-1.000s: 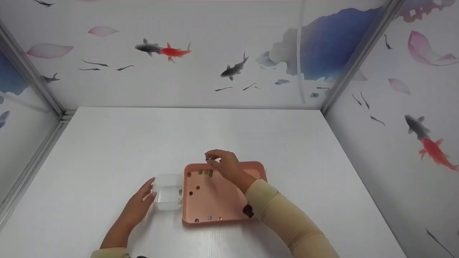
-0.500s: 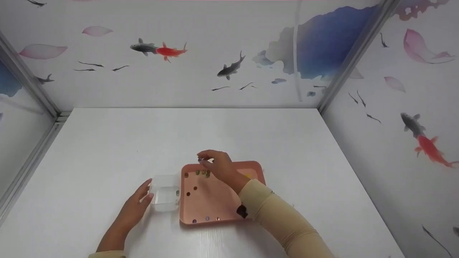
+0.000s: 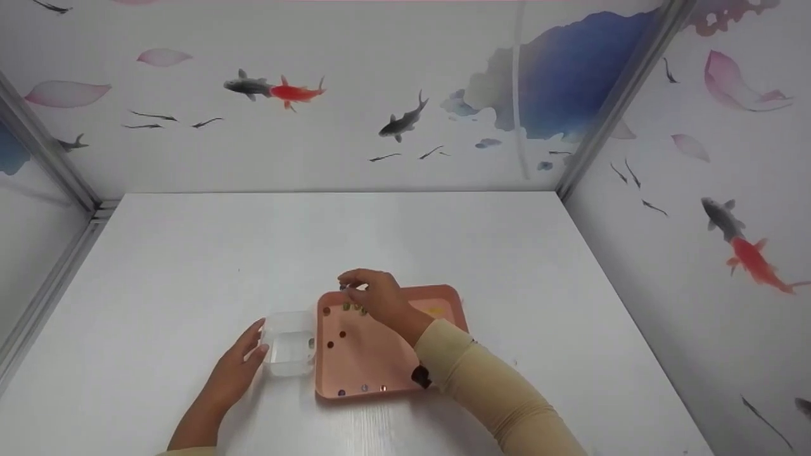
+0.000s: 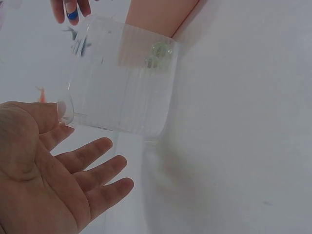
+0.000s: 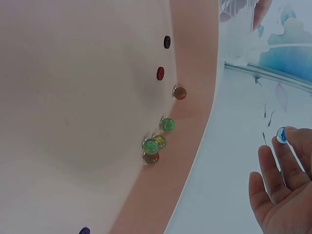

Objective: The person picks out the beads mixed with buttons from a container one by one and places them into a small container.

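Note:
Between thumb and fingertip, my right hand [image 3: 380, 297] pinches a clear marble with blue inside [image 5: 282, 135], over the far rim of the pink tray [image 3: 380, 364]. My left hand [image 3: 234, 373] touches the left side of a clear plastic box [image 4: 117, 83], thumb at its edge and the other fingers spread loosely. Inside the box, greenish marbles [image 4: 158, 52] lie against the side near the tray. Along the tray's far side sit a green marble [image 5: 167, 125], a reddish marble [image 5: 180, 93] and several others touching each other.
A dark button [image 5: 167, 42] and a red button [image 5: 160, 73] lie in the tray's left part. Small pieces, among them a blue one [image 3: 342, 392], line its near edge. Yellow pieces [image 3: 435, 310] show beyond the right forearm. Patterned walls [image 3: 317, 145] enclose the white table [image 3: 190, 253].
My right hand, still pinching the blue marble, has moved left along the tray's far rim. The left hand stays at the box. The whole head view has shifted slightly.

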The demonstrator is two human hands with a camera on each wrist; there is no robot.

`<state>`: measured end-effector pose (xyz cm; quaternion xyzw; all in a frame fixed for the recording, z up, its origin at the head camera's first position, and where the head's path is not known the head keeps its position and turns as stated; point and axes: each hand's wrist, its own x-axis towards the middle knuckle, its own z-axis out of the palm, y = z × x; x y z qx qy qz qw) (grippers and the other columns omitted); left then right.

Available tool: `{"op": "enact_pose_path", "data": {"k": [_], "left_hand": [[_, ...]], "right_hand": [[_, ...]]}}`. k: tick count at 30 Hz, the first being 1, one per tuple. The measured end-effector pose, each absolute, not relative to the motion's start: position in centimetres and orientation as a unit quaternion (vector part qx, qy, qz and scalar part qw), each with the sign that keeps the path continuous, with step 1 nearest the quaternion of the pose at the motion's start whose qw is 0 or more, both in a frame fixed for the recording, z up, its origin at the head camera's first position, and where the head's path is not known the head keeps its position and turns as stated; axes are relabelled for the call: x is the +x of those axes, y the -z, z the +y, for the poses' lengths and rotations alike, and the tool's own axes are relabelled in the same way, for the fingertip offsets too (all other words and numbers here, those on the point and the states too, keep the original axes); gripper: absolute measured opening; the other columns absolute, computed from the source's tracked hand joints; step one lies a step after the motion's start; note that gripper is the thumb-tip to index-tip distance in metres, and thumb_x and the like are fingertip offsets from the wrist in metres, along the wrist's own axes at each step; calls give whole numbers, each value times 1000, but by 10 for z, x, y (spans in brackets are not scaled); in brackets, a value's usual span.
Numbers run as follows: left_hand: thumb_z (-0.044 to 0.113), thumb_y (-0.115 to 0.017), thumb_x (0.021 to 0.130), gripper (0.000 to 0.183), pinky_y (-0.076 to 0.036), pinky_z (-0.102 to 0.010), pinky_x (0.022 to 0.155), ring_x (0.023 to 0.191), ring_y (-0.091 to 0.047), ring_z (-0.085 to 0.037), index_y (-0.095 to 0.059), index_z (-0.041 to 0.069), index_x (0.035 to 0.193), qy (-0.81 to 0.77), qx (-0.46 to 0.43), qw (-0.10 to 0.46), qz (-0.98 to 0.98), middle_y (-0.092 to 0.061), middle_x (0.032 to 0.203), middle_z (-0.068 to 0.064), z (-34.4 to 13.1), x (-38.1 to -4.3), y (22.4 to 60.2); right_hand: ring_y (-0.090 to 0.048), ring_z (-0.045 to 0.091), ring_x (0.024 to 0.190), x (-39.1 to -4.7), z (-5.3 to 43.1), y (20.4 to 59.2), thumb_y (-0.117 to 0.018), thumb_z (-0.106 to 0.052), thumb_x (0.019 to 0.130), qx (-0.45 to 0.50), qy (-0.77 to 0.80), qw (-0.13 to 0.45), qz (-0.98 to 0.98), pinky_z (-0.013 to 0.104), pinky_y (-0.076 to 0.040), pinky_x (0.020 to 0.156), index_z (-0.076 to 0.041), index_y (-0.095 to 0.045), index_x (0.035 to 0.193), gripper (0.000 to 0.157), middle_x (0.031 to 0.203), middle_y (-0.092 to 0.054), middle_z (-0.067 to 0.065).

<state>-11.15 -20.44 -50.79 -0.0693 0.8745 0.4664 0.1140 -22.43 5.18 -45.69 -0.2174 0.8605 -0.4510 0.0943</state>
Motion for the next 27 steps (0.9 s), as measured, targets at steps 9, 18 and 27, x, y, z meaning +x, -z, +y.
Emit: {"op": "enact_pose_path", "data": {"k": [9, 18, 27], "left_hand": [[34, -40, 104, 59, -28, -65, 107, 141, -22, -47, -17, 15, 155, -467, -77, 118, 873, -27, 155, -23, -203, -113, 508], [32, -40, 105, 58, -28, -65, 107, 140, -22, -48, -17, 14, 155, -471, -74, 124, 870, -26, 154, -25, -203, -112, 506], [33, -40, 105, 59, -27, -64, 108, 140, -23, -48, -18, 13, 155, -463, -71, 120, 875, -27, 154, -25, -204, -113, 506]], "right_hand": [[-65, 13, 86, -222, 47, 456, -61, -16, 96, -207, 472, 117, 849, 25, -54, 63, -15, -65, 123, 27, 112, -66, 1], [-66, 16, 98, -221, 41, 459, -60, -12, 97, -216, 467, 108, 850, 26, -56, 72, -14, -66, 123, 27, 113, -67, 1], [-63, 9, 95, -216, 33, 456, -63, -13, 95, -221, 468, 115, 848, 22, -54, 75, -15, -68, 120, 26, 110, -69, -3]]}}
